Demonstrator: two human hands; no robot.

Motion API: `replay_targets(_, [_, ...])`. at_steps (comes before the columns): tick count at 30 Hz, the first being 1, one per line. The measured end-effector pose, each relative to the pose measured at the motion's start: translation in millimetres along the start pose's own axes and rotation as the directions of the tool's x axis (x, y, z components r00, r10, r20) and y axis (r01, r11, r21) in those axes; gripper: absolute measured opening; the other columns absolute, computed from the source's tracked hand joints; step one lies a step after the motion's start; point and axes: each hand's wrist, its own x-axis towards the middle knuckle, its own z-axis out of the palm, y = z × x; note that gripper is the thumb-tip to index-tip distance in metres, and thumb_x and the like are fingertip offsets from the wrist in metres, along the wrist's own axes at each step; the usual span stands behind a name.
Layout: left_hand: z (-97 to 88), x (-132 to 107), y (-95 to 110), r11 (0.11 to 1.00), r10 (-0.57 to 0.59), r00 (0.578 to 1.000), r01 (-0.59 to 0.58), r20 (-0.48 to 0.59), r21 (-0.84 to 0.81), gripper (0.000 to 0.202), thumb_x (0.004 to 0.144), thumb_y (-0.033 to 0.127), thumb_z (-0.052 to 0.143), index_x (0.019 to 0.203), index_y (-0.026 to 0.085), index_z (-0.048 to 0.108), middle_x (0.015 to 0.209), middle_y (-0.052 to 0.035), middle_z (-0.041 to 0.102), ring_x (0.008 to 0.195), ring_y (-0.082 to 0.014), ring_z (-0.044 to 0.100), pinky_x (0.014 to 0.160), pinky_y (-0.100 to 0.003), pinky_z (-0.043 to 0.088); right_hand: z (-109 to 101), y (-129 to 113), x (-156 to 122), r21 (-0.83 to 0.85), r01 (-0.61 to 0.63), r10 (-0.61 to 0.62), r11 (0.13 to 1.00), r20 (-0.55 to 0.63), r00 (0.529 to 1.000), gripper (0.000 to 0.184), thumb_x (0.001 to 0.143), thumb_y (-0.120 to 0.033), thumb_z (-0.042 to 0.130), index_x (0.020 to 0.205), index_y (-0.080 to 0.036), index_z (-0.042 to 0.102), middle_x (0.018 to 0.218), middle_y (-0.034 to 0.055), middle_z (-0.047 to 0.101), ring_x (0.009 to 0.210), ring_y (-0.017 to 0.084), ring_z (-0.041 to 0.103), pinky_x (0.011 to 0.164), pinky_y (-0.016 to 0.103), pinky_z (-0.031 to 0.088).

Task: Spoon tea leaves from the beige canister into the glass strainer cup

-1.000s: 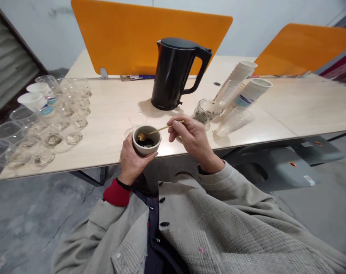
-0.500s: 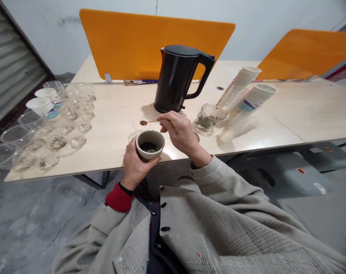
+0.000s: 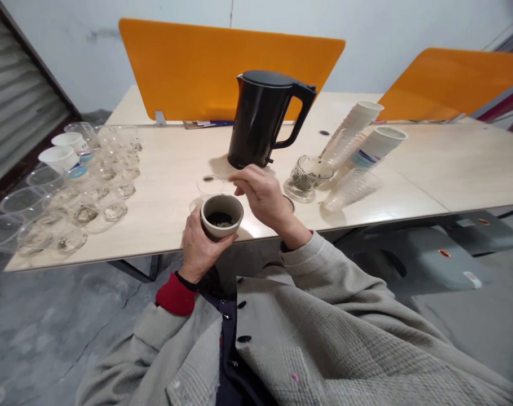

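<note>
My left hand [image 3: 199, 242] grips a small grey jar [image 3: 221, 216] with dark tea leaves inside, held at the table's front edge. My right hand [image 3: 262, 194] pinches a thin gold spoon [image 3: 216, 179]; its bowl, holding a little dark leaf, hovers over a clear plastic cup [image 3: 209, 185] standing just behind the jar. The spoon's handle is mostly hidden by my fingers.
A black electric kettle [image 3: 262, 118] stands behind my hands. To its right are a glass cup [image 3: 307, 177] and leaning stacks of plastic and paper cups [image 3: 360, 141]. Several clear cups and two paper cups [image 3: 70, 180] fill the table's left end. Orange dividers [image 3: 226, 67] stand behind.
My right hand lifted the spoon out of the jar and carried it back and left, over the clear cup. The left hand with the jar stayed put.
</note>
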Motion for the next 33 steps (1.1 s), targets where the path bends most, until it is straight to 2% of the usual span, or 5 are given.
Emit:
replay_targets(4, [-0.4,0,1,1.0,-0.006,1.0,0.006,0.002,0.01,0.104,0.067,0.047,0.099,0.153,0.024,0.045,0.15,-0.0155,0.064,0.142,-0.0365,0.063,0.118,-0.053,0.053,4,9,7,0.0,-0.034,0.034,0.999,0.091,0.995,0.025,0.112,-0.025,0.047,0.106,-0.02,0.071,0.097,0.0022,0.067,0.07,0.01,0.065,0.069,0.026,0.054])
replay_targets(10, [0.3,1,-1,1.0,0.014,1.0,-0.014,-0.005,0.008,0.104,0.068,0.049,0.098,0.153,0.023,0.045,0.148,-0.0165,0.064,0.142,-0.037,0.063,0.118,-0.053,0.053,-6,4,5,0.109,-0.145,0.156,0.983,-0.098,0.983,0.031,0.112,-0.047,0.054,0.105,-0.023,0.073,0.091,0.0,0.069,0.069,0.01,0.066,0.07,0.026,0.058])
replay_targets(19, [1.1,2,-3,1.0,0.015,0.999,-0.015,-0.031,0.006,0.102,0.068,0.053,0.098,0.152,0.024,0.048,0.147,-0.0155,0.066,0.138,-0.0371,0.065,0.117,-0.053,0.054,-90,49,-32,-0.097,-0.32,0.197,0.943,-0.613,0.765,0.033,0.11,-0.05,0.055,0.109,-0.023,0.073,0.083,-0.0007,0.069,0.066,0.013,0.07,0.067,0.03,0.058])
replay_targets(25, [1.5,2,-4,1.0,0.008,0.999,-0.007,-0.037,0.012,0.102,0.068,0.051,0.098,0.152,0.023,0.048,0.147,-0.0161,0.066,0.138,-0.0374,0.065,0.118,-0.053,0.054,-117,85,-55,-0.392,-0.54,0.228,0.745,-0.61,0.758,0.033,0.11,-0.038,0.047,0.1,-0.02,0.073,0.078,0.0022,0.071,0.067,0.018,0.068,0.079,0.038,0.059])
replay_targets(33, [1.8,3,-7,1.0,-0.008,1.0,0.008,-0.027,0.004,0.104,0.066,0.052,0.098,0.153,0.025,0.047,0.148,-0.0158,0.066,0.139,-0.0373,0.065,0.119,-0.054,0.053,-112,110,-60,-0.337,-0.673,0.431,0.659,-0.564,0.705,0.027,0.104,-0.034,0.052,0.1,-0.018,0.073,0.072,0.0044,0.072,0.072,0.025,0.073,0.085,0.044,0.059])
